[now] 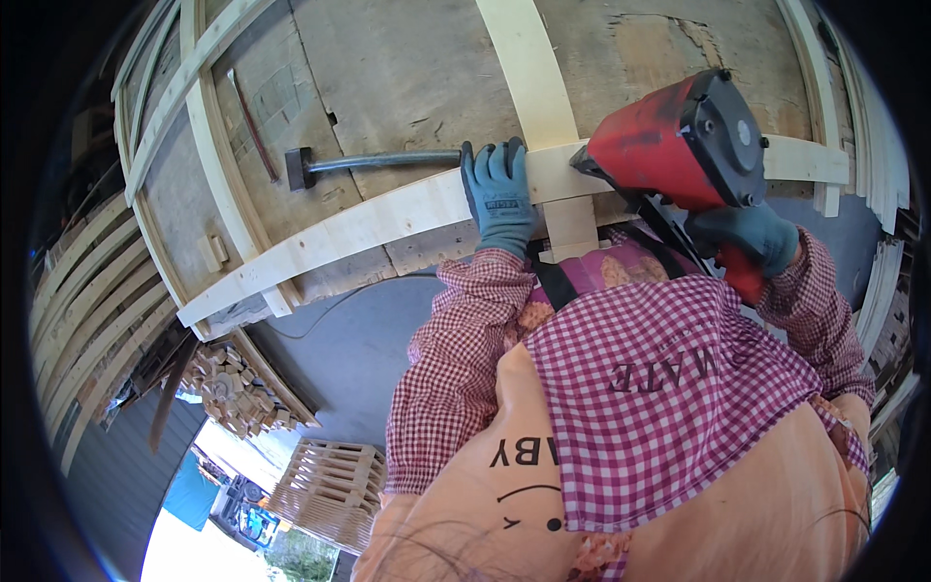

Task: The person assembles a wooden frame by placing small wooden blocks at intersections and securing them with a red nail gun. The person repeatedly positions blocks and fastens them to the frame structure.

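Note:
My left hand (500, 199), in a blue-grey work glove, grips a long pale wooden slat (369, 225) along the bench's near side, fingers over its top. In my gloved right hand (754, 236) is the handle of a red and black nail gun (645, 141). The gun's nose rests at or just above the joint where a second slat (527, 73) meets the long one; exact contact is unclear. A hammer (388, 160) with a metal handle lies on the bench, its handle's end beside my left fingers.
On the worn wooden worktable (407, 58) lie a thin rusty bar (252, 126) and a small wood block (213, 252). More slats cross at the left and right. Beyond the near edge are a pile of offcuts (233, 393) and stacked slatted pallets (330, 485).

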### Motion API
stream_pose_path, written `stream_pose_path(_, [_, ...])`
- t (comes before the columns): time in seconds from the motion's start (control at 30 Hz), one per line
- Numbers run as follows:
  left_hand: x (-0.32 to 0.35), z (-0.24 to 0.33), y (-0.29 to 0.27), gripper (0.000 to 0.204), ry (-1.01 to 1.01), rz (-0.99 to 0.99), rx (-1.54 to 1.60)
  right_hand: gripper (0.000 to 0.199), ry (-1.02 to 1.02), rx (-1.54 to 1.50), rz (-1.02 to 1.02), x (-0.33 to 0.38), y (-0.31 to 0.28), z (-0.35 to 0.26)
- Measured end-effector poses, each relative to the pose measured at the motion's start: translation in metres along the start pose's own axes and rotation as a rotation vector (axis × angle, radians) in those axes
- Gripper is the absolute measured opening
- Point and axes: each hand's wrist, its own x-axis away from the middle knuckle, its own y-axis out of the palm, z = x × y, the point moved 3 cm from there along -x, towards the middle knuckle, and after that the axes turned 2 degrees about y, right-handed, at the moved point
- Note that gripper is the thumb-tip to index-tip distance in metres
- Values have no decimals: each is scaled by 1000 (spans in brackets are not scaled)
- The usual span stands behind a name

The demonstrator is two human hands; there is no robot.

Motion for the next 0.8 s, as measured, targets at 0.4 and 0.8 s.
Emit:
stream_pose_path(0.4, [-2,3,-1,66,10,26,-31,18,81,76,190,-19,-10,-39])
stream_pose_path(0.8, [-6,5,4,47,63,48,-241,11,126,-154,113,-20,8,-7])
